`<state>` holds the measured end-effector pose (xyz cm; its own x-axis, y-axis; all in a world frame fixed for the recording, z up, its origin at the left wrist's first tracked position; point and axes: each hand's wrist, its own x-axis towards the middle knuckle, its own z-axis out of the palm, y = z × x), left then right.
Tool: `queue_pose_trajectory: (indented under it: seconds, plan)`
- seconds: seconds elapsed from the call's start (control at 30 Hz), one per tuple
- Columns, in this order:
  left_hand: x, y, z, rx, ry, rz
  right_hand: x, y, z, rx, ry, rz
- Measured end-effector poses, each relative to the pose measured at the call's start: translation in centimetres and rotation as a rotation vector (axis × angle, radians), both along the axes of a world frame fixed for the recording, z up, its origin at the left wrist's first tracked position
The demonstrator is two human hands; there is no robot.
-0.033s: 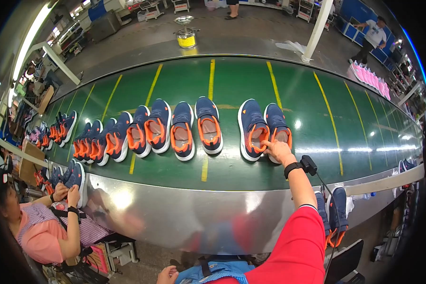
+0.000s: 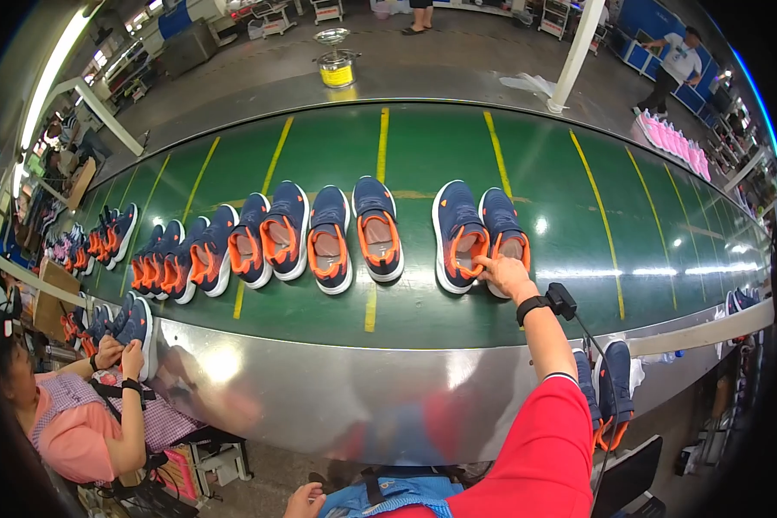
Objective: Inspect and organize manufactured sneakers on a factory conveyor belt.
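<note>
Two shoes [image 2: 459, 207] (navy), right hand [image 2: 508, 276] at heels [image 2: 454, 283]

On the belt [image 2: 440, 142], a shoe pair [image 2: 463, 216] is lying at our right hand [image 2: 508, 276], other shoes [image 2: 287, 211] sitting left of it.

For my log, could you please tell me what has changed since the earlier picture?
Nothing visibly, beyond a slight shift of the whole view. The right hand remains at the heel end of two navy shoes; the left hand remains by the lower edge, and the shoe row on the green belt keeps its layout.
</note>
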<state>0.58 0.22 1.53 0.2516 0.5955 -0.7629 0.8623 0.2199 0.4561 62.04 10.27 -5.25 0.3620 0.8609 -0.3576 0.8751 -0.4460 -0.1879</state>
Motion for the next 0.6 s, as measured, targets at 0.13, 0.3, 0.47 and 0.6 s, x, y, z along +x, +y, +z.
queue_pose_trajectory:
  seconds: [0.13,0.3,0.47,0.6]
  plan:
    - [7.0,5.2,0.8,0.071,-0.155,-0.174,2.5,1.4,-0.5,0.09,-0.022,0.046]
    - [11.1,8.4,4.8,0.19,-0.35,-0.351,0.3,0.7,4.4,0.239,0.038,0.103]
    - [13.5,11.9,7.3,0.243,-0.512,-0.408,-6.8,-3.5,13.6,0.306,0.541,-0.169]
    - [15.9,14.7,7.2,0.237,-0.701,-0.519,-12.9,-6.5,16.9,0.383,0.574,-0.141]
